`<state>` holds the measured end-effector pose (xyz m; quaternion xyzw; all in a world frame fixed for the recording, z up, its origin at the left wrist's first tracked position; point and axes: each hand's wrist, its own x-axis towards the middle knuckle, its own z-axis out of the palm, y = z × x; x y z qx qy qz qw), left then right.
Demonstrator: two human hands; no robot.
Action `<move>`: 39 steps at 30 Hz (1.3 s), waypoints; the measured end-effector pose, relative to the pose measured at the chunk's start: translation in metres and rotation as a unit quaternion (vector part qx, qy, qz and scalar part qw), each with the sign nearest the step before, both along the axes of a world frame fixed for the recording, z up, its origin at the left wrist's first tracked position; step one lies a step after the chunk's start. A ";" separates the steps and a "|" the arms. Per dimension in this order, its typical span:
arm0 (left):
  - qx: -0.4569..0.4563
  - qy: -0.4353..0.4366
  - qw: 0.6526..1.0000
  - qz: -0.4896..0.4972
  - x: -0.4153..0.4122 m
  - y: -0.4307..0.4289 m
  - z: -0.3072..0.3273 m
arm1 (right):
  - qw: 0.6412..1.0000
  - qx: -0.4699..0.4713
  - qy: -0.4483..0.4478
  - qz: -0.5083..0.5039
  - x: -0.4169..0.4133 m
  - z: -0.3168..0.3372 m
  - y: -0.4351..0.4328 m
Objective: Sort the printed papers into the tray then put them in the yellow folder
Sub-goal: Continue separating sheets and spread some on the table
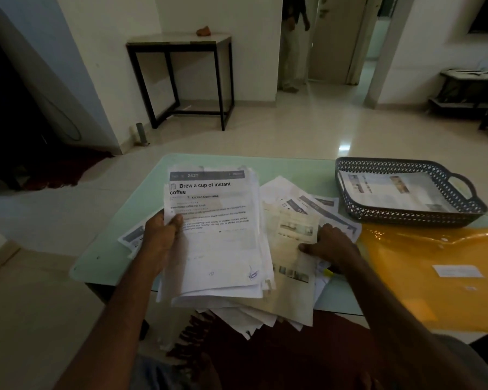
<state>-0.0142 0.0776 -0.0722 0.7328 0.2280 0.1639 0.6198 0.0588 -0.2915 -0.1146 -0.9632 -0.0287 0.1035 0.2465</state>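
My left hand (160, 240) grips a thick stack of printed papers (217, 243) by its left edge, held up over the table; the top sheet reads "Brew a cup of instant coffee". My right hand (331, 244) rests with fingers spread on a loose pile of papers (293, 249) lying on the table, pinching the edge of one sheet. A dark perforated tray (462, 212) at the far right holds a few printed sheets. The yellow folder (440, 277) lies flat in front of the tray, to the right of my right hand.
The low table has a pale green glass top (141, 198). Some sheets overhang its near edge above a dark red rug (279, 356). A black-framed side table (181, 80) stands by the far wall. A person stands in the doorway (293, 43).
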 end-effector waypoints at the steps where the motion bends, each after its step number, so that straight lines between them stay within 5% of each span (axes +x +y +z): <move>1: 0.007 0.001 1.000 -0.004 0.000 0.000 0.000 | 0.999 0.031 0.014 -0.006 0.000 0.002 0.002; 7: 0.029 0.009 0.999 -0.035 -0.001 -0.007 0.004 | 0.979 0.194 -0.020 -0.063 0.007 0.022 0.004; 12: -0.016 -0.016 0.998 -0.054 0.002 -0.013 0.001 | 0.884 0.467 0.024 -0.027 -0.011 0.061 0.019; 17: -0.046 -0.016 0.993 -0.107 0.000 -0.024 0.000 | 0.836 0.545 0.063 -0.005 -0.024 0.067 0.051; 20: 0.023 -0.036 0.998 -0.040 0.004 -0.017 0.004 | 0.813 0.574 0.098 -0.002 -0.024 0.071 0.059; 22: 0.027 -0.048 0.997 0.051 0.004 -0.003 0.010 | 0.847 0.525 0.081 -0.023 -0.022 0.067 0.063; 24: -0.015 -0.068 0.991 0.117 0.002 0.017 0.011 | 0.939 0.342 0.002 -0.034 -0.022 0.051 0.068; 26: -0.044 -0.078 0.985 0.149 -0.002 0.034 0.010 | 0.983 0.179 -0.043 -0.022 -0.025 0.029 0.078; 31: -0.061 -0.085 0.979 0.173 -0.008 0.052 0.009 | 1.000 0.015 -0.026 0.003 -0.036 0.002 0.095; 39: -0.015 -0.037 0.996 0.085 -0.008 0.043 0.007 | 0.996 0.081 0.029 -0.008 -0.029 -0.003 0.087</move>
